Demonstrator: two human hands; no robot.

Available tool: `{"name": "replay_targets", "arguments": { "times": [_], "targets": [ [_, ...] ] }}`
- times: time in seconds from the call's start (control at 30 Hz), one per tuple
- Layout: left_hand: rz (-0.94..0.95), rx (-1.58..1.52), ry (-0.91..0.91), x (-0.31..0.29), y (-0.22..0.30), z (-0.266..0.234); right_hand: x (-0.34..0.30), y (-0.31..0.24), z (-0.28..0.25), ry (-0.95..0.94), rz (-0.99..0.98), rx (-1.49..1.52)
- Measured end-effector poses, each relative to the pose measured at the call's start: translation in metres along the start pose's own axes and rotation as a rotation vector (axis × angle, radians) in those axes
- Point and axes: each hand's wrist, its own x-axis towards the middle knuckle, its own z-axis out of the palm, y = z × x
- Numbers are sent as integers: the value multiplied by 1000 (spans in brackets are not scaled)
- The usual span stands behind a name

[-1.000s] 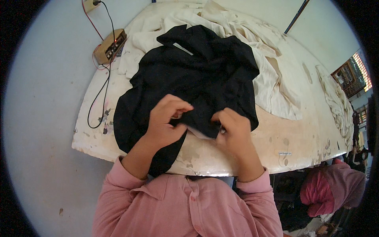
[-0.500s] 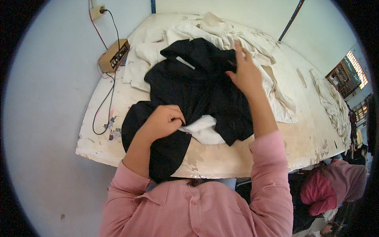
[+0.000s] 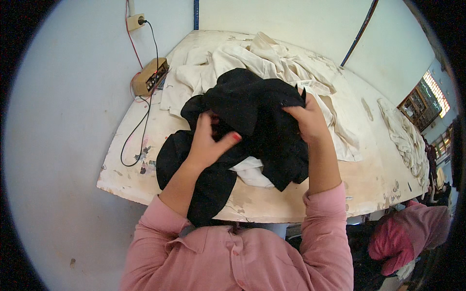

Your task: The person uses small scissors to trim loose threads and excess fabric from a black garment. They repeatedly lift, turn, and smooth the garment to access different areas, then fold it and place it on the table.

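A black cloth garment lies bunched on the table in front of me, with one part draped over the near edge. My right hand grips its upper right side between thumb and fingers, and the fingertips are partly hidden behind the fabric. My left hand is at its left middle, thumb stretched away from the fingers, which reach into a dark fold. Whether those fingertips touch cloth is hard to see. From under the garment's lower edge shows a white cloth piece.
Cream fabric is spread behind the garment on the worn table. More cream cloth lies at the right edge. A box-shaped device with a cable stands at the left wall. A person in a headscarf is at lower right.
My left hand has let go of the cloth near the white piece, opened and moved up. My right hand has come lower and closed on the garment, whose top is now folded toward me.
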Motion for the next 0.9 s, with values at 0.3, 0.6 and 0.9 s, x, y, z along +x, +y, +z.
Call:
{"name": "replay_targets", "arguments": {
  "times": [0.3,0.6,0.9],
  "targets": [
    [232,250,203,63,53,-25,-65,-18,-81,-107,-62,59],
    [-165,-107,400,98,88,-59,-116,-31,-4,-691,-181,-509],
    [108,-227,-171,62,92,-59,-33,7,-61,371,-256,-868]
  ]
}}
